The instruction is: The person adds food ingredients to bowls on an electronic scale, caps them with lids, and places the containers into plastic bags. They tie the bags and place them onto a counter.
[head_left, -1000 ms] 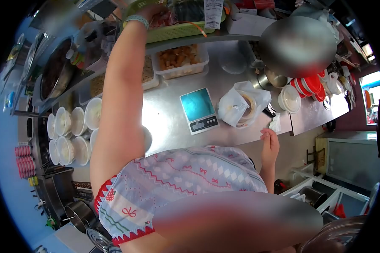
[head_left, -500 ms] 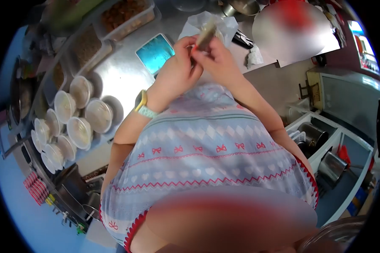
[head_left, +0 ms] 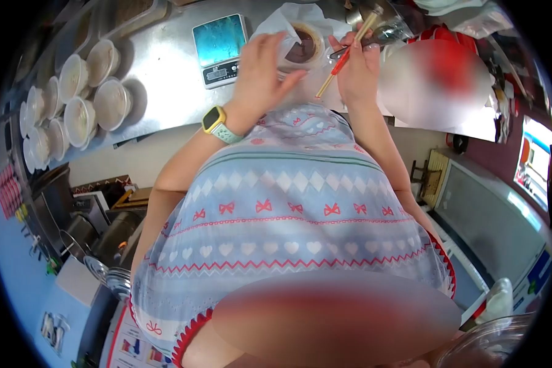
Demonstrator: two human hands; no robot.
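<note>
My right hand point(head_left: 358, 72) is closed around a pair of chopsticks point(head_left: 349, 52) with a red section, slanting down to the left. Between my hands a round container of dark brown contents point(head_left: 303, 45) sits in a white plastic bag point(head_left: 276, 23). My left hand point(head_left: 265, 75) is spread at the bag's left side, fingers apart and holding nothing. Left of it lies a scale point(head_left: 219, 48) with a shiny blue top.
Several lidded white bowls point(head_left: 112, 104) stand in stacks on the steel counter point(head_left: 165, 92) at the left. Clear food trays point(head_left: 126, 15) line the back left. A person in red point(head_left: 451, 61), partly blurred, is at the right.
My hands have parted. The pale item between them is no longer seen there; chopsticks now show in my right hand. The view has shifted, and the bag's dark contents are visible.
</note>
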